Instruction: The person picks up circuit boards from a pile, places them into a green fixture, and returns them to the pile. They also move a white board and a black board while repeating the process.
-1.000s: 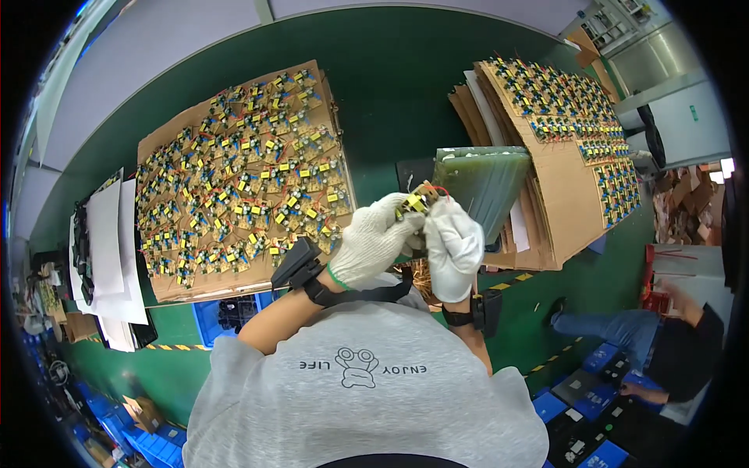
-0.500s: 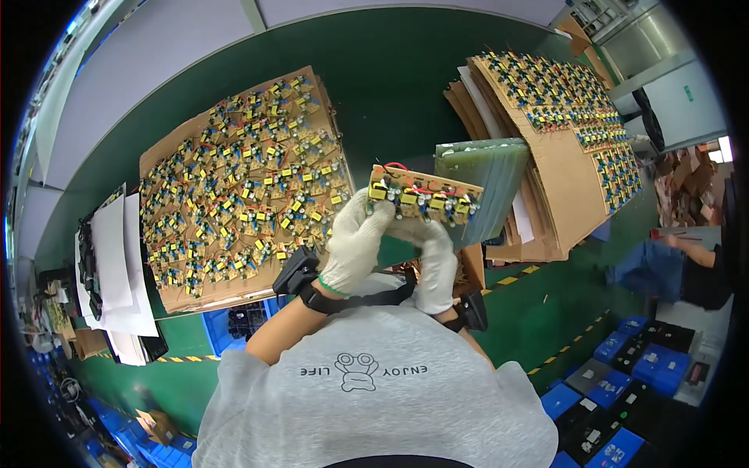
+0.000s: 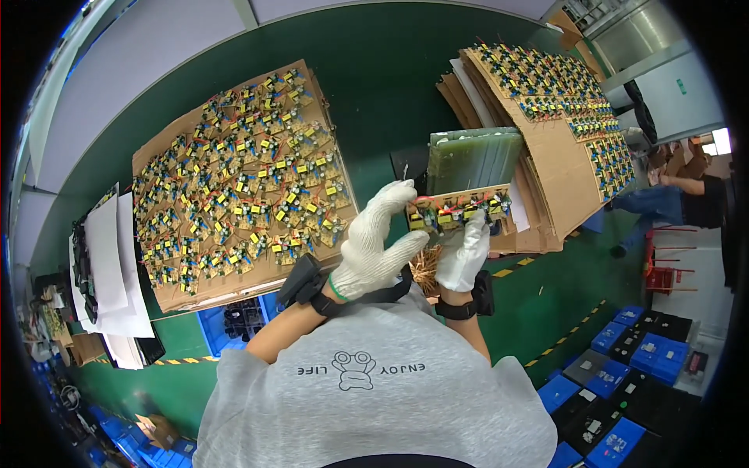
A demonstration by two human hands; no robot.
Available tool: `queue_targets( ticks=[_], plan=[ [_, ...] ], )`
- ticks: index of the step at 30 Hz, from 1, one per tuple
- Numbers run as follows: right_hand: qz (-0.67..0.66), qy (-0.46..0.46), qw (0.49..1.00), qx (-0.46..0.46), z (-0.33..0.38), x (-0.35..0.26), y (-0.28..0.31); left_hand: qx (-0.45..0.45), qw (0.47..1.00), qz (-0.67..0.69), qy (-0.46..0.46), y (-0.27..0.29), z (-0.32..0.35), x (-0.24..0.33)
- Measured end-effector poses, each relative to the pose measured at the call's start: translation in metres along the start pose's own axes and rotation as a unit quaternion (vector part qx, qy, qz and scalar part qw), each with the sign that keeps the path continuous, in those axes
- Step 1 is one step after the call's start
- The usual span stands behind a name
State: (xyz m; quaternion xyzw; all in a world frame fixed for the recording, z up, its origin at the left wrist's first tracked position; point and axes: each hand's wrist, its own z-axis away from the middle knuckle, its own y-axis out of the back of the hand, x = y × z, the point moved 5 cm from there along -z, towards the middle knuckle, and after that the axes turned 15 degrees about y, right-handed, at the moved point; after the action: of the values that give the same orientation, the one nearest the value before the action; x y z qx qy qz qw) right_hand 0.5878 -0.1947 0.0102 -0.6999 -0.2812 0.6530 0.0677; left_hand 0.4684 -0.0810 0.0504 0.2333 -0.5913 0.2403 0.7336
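In front of my chest is a strip of circuit boards (image 3: 456, 212), tan with yellow blocks, blue parts and red wires. My right hand (image 3: 464, 256), in a white glove, grips it from the near side, with fingers over its right half. My left hand (image 3: 378, 243), gloved in white with a green cuff, is beside the strip's left end. Its thumb and fingers are spread apart. Just beyond the strip rests a greenish, streaked, block-like slab (image 3: 474, 162). Many similar small circuit boards (image 3: 234, 187) cover a cardboard sheet (image 3: 173, 295) to my left.
More board strips (image 3: 538, 82) lie on a cardboard stack (image 3: 550, 175) at the right. White sheets (image 3: 105, 257) are at far left. Blue and black crates (image 3: 616, 382) stand on the floor at lower right. Another person (image 3: 683, 199) is at the right edge, near a red stool (image 3: 667, 261).
My left hand has opened off the strip's left end. The strip has moved right and slightly nearer in my right hand. The person at the right has shifted.
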Motion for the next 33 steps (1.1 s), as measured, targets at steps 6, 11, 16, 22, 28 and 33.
queue_targets(
  ticks=[6,11,16,22,28,33],
  plan=[
    [-0.031,-0.012,0.999,-0.010,0.002,0.001,0.000,0.083,0.966,-0.110,-0.217,0.004,0.009,0.013],
    [-0.026,-0.033,0.999,-0.019,0.005,0.001,-0.001,0.070,0.974,-0.105,-0.189,0.003,0.012,0.013],
    [-0.054,-0.063,0.996,0.022,0.007,0.004,0.004,0.078,0.940,-0.225,-0.242,0.004,0.020,0.022],
    [-0.156,-0.124,0.979,-0.032,0.014,0.010,0.002,0.046,0.950,-0.167,-0.261,-0.002,0.017,0.024],
    [-0.099,-0.159,0.982,-0.010,0.020,0.020,0.013,-0.002,0.971,-0.169,-0.171,0.000,0.007,0.020],
    [-0.087,-0.144,0.986,-0.011,0.021,0.019,0.010,0.044,0.934,-0.236,-0.264,-0.007,0.011,0.032]
  ],
)
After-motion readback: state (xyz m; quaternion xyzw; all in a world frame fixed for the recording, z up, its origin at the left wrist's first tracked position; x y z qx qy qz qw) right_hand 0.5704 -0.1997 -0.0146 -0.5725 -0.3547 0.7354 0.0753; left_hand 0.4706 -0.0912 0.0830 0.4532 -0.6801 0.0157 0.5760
